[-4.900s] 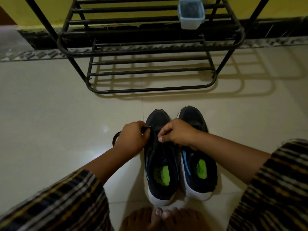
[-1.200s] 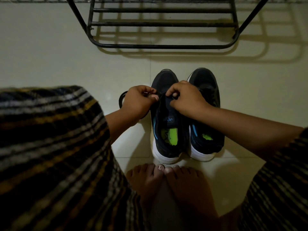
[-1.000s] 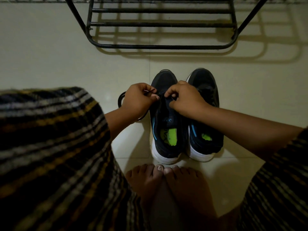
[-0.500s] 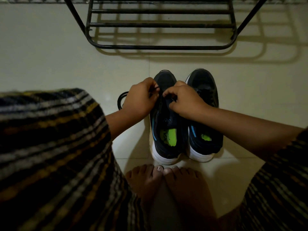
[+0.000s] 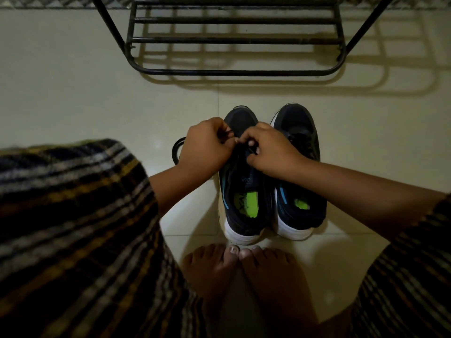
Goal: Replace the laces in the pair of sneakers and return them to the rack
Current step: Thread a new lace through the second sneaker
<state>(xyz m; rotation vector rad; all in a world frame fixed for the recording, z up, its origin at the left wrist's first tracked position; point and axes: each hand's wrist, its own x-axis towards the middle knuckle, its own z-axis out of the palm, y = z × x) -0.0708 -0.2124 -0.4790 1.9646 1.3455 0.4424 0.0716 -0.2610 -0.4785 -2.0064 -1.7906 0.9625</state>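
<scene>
- The rack (image 5: pixel 234 73) is seen at the top of the frame, on the floor (image 5: pixel 73 93).
- The two sneakers (image 5: pixel 271 191) are set side by side in the middle of the frame, below the rack.
- The lace (image 5: pixel 176 152) is being put into the left sneaker (image 5: pixel 240 201), near its toe.
- The lace is pinched by the left hand (image 5: pixel 205 145) and the right hand (image 5: pixel 268 148), fingers curled.
- Next, the lace end likely must be pushed through a small hole.

A home entryway: tiled floor (image 5: pixel 73 93), metal shoe rack (image 5: pixel 234 40).
</scene>
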